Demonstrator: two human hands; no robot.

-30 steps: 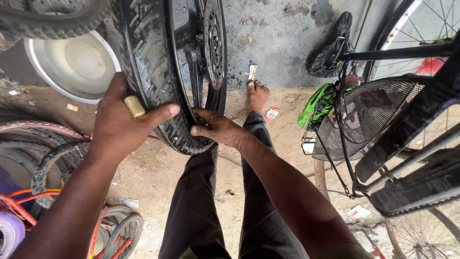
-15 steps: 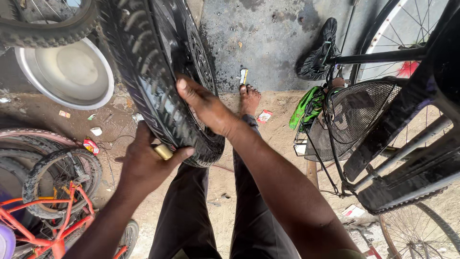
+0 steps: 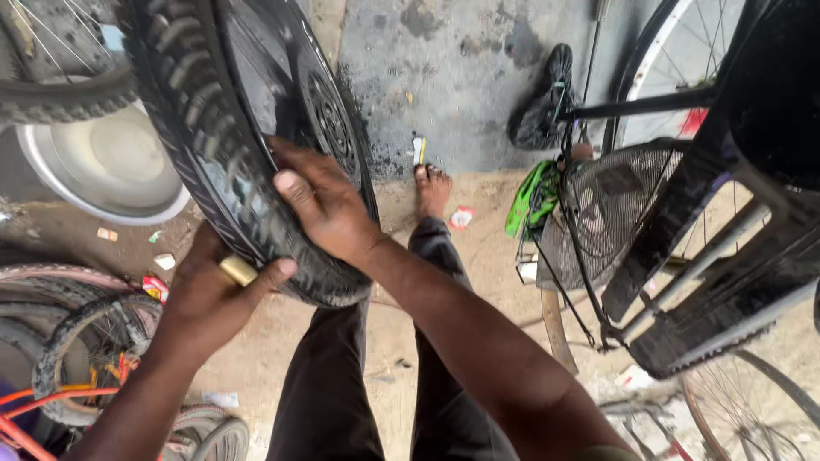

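Observation:
A large black knobbly tyre (image 3: pixel 205 145) on a black wheel (image 3: pixel 329 119) stands upright in front of me, its lower edge over my dark-trousered legs. My right hand (image 3: pixel 320 201) lies flat on the tread and sidewall, fingers spread. My left hand (image 3: pixel 209 294) sits under the tyre's lower left, closed around a small yellowish tool handle (image 3: pixel 237 270) pressed against the rubber.
A metal basin (image 3: pixel 102 171) sits at left behind the tyre. Small bicycle wheels (image 3: pixel 85 350) and a red frame lie at lower left. A bicycle with a wire basket (image 3: pixel 615 205), dark frame and spoked wheels fills the right. Sandy ground and a grey wall lie ahead.
My right hand climbed from the tyre's bottom edge onto its tread and side. My left hand dropped lower, under the tyre, still gripping the yellowish handle. The tyre shifted left.

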